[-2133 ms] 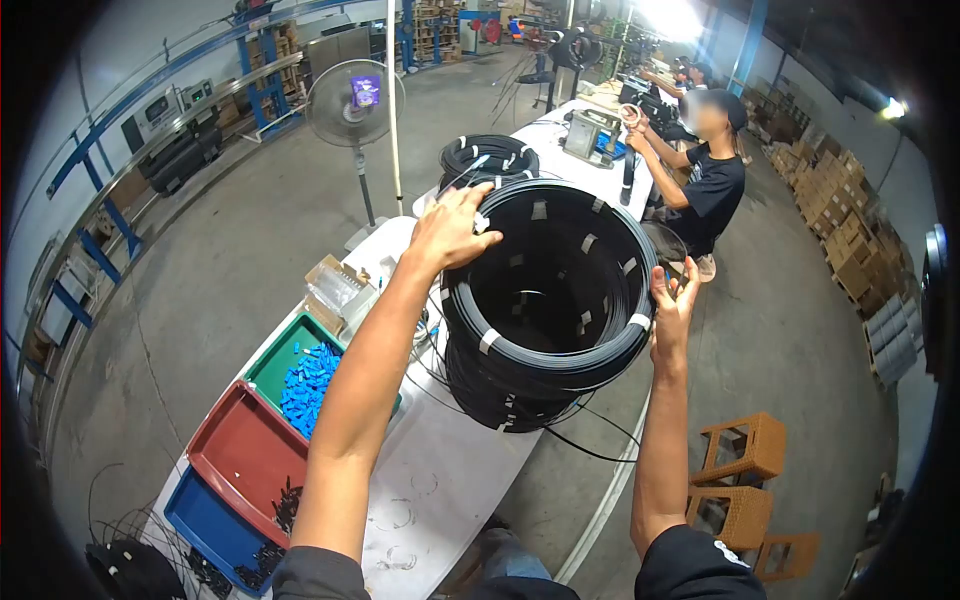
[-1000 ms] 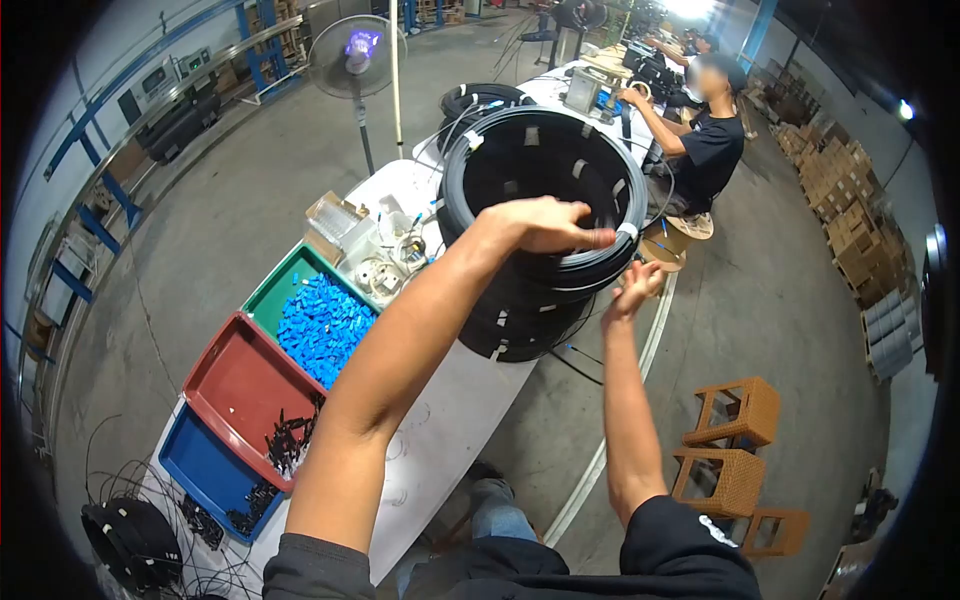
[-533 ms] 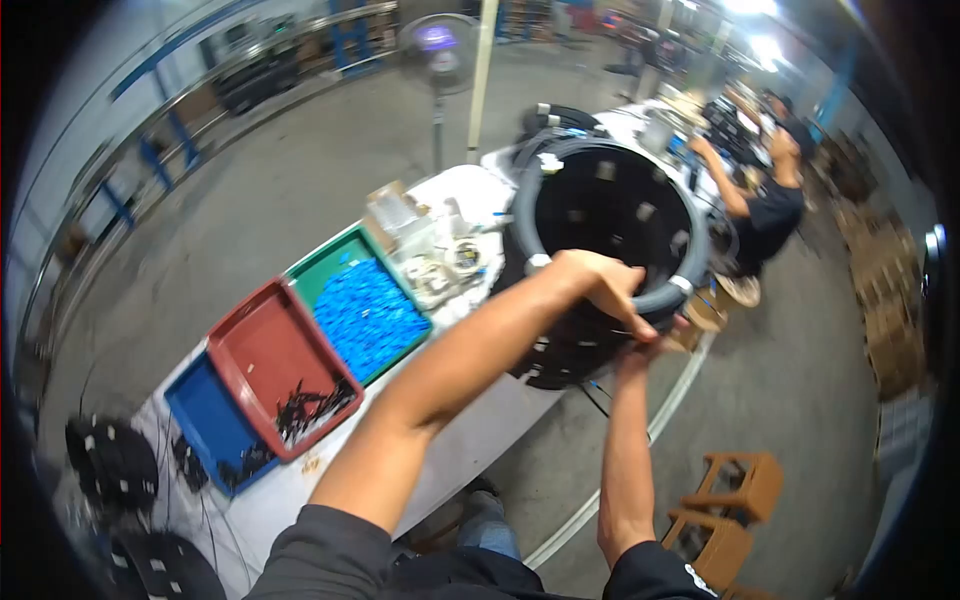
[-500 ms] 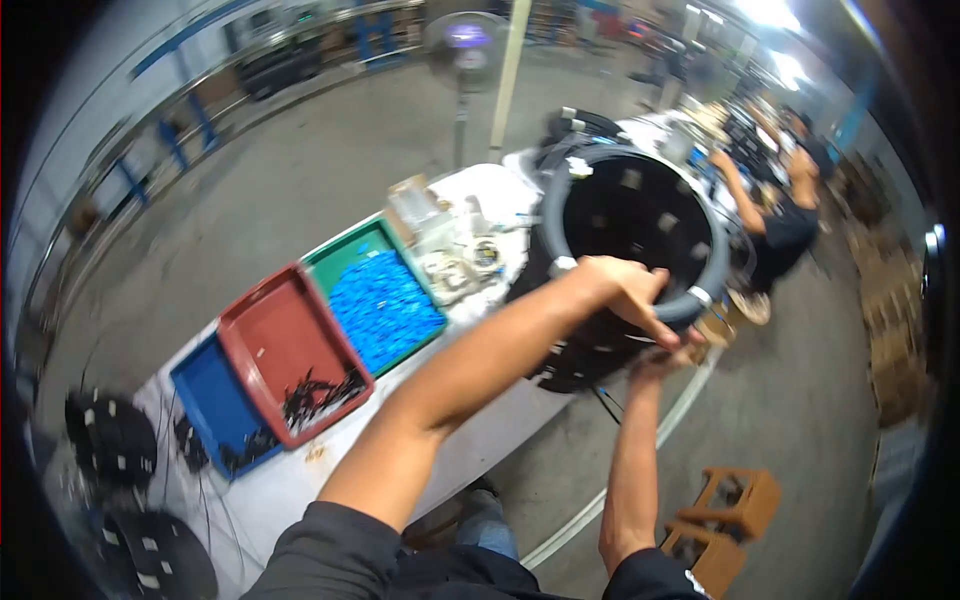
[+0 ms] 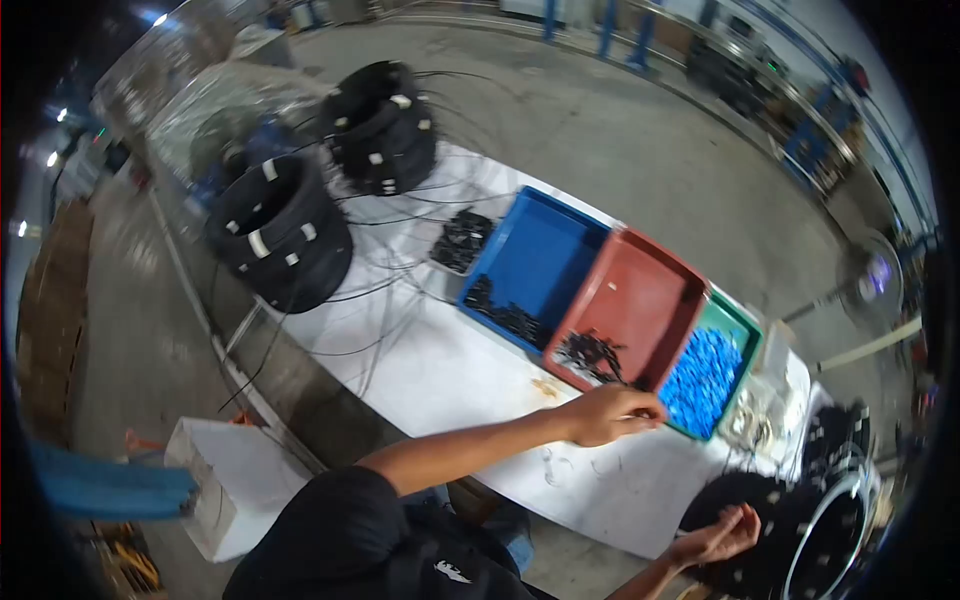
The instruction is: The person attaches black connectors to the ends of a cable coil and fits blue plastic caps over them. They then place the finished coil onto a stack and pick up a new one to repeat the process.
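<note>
My left hand (image 5: 612, 415) is over the front edge of the red tray (image 5: 640, 300), fingers curled together; whatever they may hold is hidden. Small black parts (image 5: 592, 352) lie in that tray's front corner. Beside it, a green tray (image 5: 752, 345) is heaped with small blue pieces (image 5: 703, 380). My right hand (image 5: 718, 537) is at the lower right, palm up, fingers loosely bent and apart, with nothing visible in it. It is next to a large black coil (image 5: 745, 500) with white tags and a pale ring (image 5: 795, 570), which stands at the table's right end.
A blue tray (image 5: 545, 250) holds more black parts, with a small box of black pieces (image 5: 463, 240) beside it. Two tagged black cable coils (image 5: 285, 235) stand at the table's left, loose cables trailing from them. A white box (image 5: 215, 490) stands lower left; a fan (image 5: 872, 278) is far right.
My view has swung left. Both hands have let go of the large black coil's rim; the left has moved over to the red tray, while the right stays near the coil.
</note>
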The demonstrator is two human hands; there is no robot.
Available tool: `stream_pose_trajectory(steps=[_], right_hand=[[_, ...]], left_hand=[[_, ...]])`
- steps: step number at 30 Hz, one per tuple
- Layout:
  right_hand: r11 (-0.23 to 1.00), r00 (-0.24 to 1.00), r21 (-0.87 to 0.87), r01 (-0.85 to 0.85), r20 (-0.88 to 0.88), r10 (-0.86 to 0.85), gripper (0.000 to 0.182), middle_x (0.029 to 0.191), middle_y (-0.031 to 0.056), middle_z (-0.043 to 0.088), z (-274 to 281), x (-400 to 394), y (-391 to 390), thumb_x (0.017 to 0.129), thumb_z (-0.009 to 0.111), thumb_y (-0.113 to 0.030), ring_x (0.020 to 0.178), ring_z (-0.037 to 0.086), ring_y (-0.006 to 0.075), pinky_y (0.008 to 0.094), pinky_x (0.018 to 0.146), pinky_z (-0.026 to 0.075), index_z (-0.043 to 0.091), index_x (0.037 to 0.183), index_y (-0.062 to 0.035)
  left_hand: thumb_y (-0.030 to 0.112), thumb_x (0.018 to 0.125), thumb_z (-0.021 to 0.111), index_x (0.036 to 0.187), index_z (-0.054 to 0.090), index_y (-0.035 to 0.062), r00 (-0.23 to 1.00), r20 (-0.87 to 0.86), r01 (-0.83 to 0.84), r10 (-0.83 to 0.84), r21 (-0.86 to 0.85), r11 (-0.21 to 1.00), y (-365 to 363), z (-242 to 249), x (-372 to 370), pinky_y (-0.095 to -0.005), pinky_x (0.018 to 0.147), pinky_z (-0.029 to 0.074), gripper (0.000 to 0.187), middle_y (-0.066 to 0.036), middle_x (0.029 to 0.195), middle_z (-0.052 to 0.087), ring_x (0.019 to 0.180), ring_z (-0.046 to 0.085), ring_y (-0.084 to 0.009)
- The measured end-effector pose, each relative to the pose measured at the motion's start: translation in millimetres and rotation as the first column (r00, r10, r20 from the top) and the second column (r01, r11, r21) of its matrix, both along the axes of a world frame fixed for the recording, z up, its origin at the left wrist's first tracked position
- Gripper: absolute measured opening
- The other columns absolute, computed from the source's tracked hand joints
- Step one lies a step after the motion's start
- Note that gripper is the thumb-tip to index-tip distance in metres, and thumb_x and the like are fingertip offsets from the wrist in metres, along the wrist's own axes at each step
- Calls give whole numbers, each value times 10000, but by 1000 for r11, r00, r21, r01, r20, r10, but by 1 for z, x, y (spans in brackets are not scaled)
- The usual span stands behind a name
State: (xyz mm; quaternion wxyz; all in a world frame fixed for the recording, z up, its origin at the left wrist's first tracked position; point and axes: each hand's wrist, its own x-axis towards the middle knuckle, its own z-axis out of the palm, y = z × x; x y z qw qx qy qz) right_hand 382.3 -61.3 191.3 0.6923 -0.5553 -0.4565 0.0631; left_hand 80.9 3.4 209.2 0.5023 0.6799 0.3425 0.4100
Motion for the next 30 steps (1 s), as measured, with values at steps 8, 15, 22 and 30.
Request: stream_pose_trajectory(steps=[8, 15, 22, 30], right_hand=[[81, 234, -454, -887, -292, 927, 156, 957, 56, 631, 33, -293, 83, 944, 647, -84, 837, 584, 116, 256, 727, 481, 591, 1067, -7], [-233, -96, -422, -876, -321, 942, 232, 929, 70, 668, 99, -555, 156, 939, 654, -122, 812, 621, 130, 256, 712, 487, 592, 1102, 33], [311, 396, -286, -907, -322, 860, 746, 1207, 197, 578, 87, -781, 274, 786, 806, -216, 1077, 577, 258, 372, 919, 461, 411, 1339, 92], [726, 680, -405, -556, 281, 677, 1071, 1478, 335, 308, 35, -852, 307, 714, 837, -240, 1399, 293, 482, 468, 1182, 254, 165, 1461, 132]], left_hand=[[50, 934, 574, 1032, 678, 5, 800, -38, -598, 599, -136, 790, -178, -4, -232, -313, 845, 508, 150, -78, 974, 718, 923, 662, -162], [208, 928, 616, 1054, 638, 8, 461, 143, -882, 876, -32, 470, -176, 89, -456, -288, 909, 462, 237, -86, 1044, 677, 1010, 614, -136], [327, 858, 699, 1240, 602, 5, 284, -102, -959, 954, -33, 282, -4, 78, -688, -340, 902, 469, 509, -122, 1122, 674, 1028, 625, -217], [357, 739, 825, 1518, 154, -87, 32, -477, -999, 878, -17, 27, 130, 8, -775, -423, 1122, 387, 1120, -285, 1435, 490, 1345, 486, -383]])
